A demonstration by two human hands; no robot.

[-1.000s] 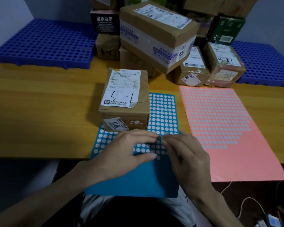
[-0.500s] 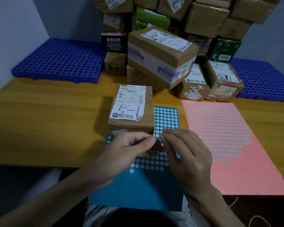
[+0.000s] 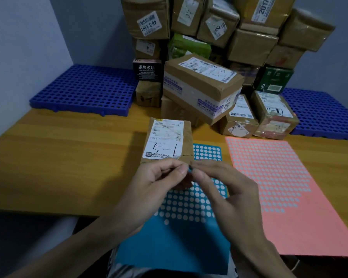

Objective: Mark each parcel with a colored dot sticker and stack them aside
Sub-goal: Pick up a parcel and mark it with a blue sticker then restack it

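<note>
A brown parcel (image 3: 167, 139) with a white label marked "5-1" stands on the wooden table (image 3: 58, 157), its near end on the blue dot-sticker sheet (image 3: 181, 243). My left hand (image 3: 153, 185) and my right hand (image 3: 227, 195) meet fingertip to fingertip just in front of the parcel's near edge. Between those fingertips a small blue dot sticker (image 3: 189, 169) is pinched, lifted off the sheet. The parcel's near face is hidden behind my hands.
A pink dot-sticker sheet (image 3: 285, 189) lies to the right of the blue one. A tall pile of taped parcels (image 3: 205, 83) fills the back of the table. Blue perforated pallets lie at back left (image 3: 82, 91) and back right (image 3: 321, 115).
Both hands rose off the blue sheet, pinching a blue dot sticker, and came up to the parcel's near edge. The camera tilted upward, showing more of the pile.
</note>
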